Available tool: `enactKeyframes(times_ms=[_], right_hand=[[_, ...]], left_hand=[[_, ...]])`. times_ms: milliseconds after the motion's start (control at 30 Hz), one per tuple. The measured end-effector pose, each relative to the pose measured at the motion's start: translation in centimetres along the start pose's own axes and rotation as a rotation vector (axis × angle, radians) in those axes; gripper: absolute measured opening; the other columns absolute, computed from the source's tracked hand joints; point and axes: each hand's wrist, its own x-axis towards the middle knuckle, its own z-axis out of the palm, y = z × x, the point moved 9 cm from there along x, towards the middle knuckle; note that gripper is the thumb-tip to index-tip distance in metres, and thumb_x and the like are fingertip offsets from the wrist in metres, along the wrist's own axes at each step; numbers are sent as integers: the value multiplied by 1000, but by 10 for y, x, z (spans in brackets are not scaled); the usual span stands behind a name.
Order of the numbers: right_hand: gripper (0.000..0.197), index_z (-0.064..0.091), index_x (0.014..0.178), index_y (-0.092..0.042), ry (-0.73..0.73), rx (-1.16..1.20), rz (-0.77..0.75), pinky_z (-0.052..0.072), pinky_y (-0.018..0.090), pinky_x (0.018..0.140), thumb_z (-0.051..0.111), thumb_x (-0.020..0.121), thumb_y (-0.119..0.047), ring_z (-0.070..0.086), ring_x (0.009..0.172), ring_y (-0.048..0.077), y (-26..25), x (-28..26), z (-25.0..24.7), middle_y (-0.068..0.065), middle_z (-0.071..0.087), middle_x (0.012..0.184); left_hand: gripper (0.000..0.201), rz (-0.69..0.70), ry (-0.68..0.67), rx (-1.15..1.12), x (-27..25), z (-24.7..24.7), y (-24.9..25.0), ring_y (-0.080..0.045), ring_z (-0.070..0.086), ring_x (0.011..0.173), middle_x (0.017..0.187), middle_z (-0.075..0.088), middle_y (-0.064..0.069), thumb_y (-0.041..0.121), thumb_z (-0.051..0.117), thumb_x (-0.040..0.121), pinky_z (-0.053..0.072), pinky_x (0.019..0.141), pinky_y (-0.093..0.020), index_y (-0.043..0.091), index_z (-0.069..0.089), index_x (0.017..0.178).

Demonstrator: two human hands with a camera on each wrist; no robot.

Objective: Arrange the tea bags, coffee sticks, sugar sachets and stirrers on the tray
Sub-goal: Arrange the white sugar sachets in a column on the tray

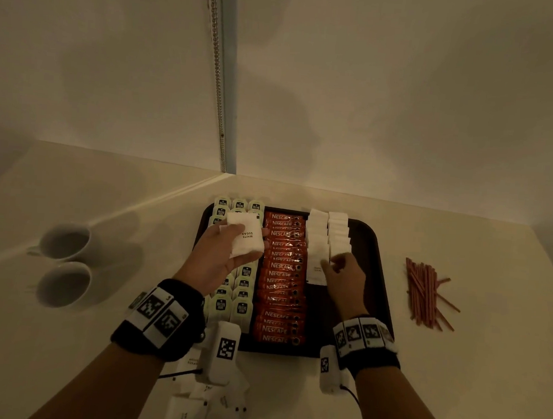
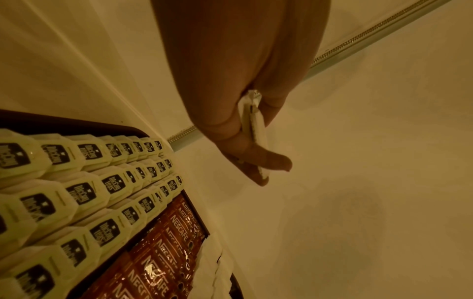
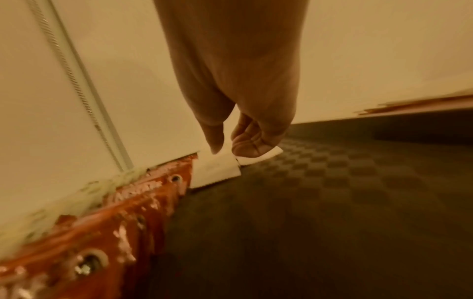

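A dark tray (image 1: pixel 372 248) holds rows of pale green tea bags (image 1: pixel 242 308) on its left, a column of red coffee sticks (image 1: pixel 282 275) in the middle and two columns of white sugar sachets (image 1: pixel 317 232) to their right. My left hand (image 1: pixel 250 237) hovers above the tea bags and grips a small stack of sugar sachets (image 1: pixel 245 243), pinched edge-on (image 2: pixel 252 121) between thumb and fingers. My right hand (image 1: pixel 340 264) is low over the tray, its curled fingertips (image 3: pixel 252 147) holding one sachet (image 3: pixel 266 156) at the near end of the right sugar column. Red-brown stirrers (image 1: pixel 426 291) lie piled on the table right of the tray.
Two white cups (image 1: pixel 67 240) (image 1: pixel 63 284) stand left of the tray. Several loose sugar sachets (image 1: pixel 209 404) lie by the table's near edge under my left wrist. Walls meet in a corner behind the tray. The tray's right strip (image 3: pixel 332 202) is bare.
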Motion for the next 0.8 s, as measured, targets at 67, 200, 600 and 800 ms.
enactKeyframes(times_ms=[67, 200, 600, 800], right_hand=[[15, 59, 99, -14, -92, 144, -148, 48, 22, 75, 60, 90, -26, 57, 83, 5, -46, -11, 4, -4, 62, 95], [11, 64, 99, -27, -391, 319, -385, 51, 23, 78, 57, 91, -30, 61, 91, 8, -134, -44, 18, -9, 65, 98], [10, 55, 79, -12, -571, 755, -125, 56, 34, 73, 60, 88, -8, 63, 77, 23, -130, -46, 29, 5, 63, 82], [41, 51, 114, -14, -581, 663, -146, 56, 35, 71, 71, 79, -13, 68, 81, 24, -127, -59, 34, 5, 69, 89]], left_hand=[[20, 21, 25, 91, 1, -1, 0, -22, 65, 87, 103, 66, -12, 10, 47, 98, 55, 54, -22, 9, 55, 116], [13, 114, 4, 372, 1, 7, 3, -13, 63, 77, 91, 67, -5, 13, 61, 91, 47, 49, -18, 13, 64, 104], [28, 197, -56, 184, 1, 9, 17, -8, 69, 84, 98, 71, -2, 0, 62, 86, 53, 65, -19, 12, 63, 111], [37, 271, 43, 323, 2, 4, 23, -14, 65, 82, 99, 68, -6, 5, 69, 83, 50, 56, -18, 13, 62, 117]])
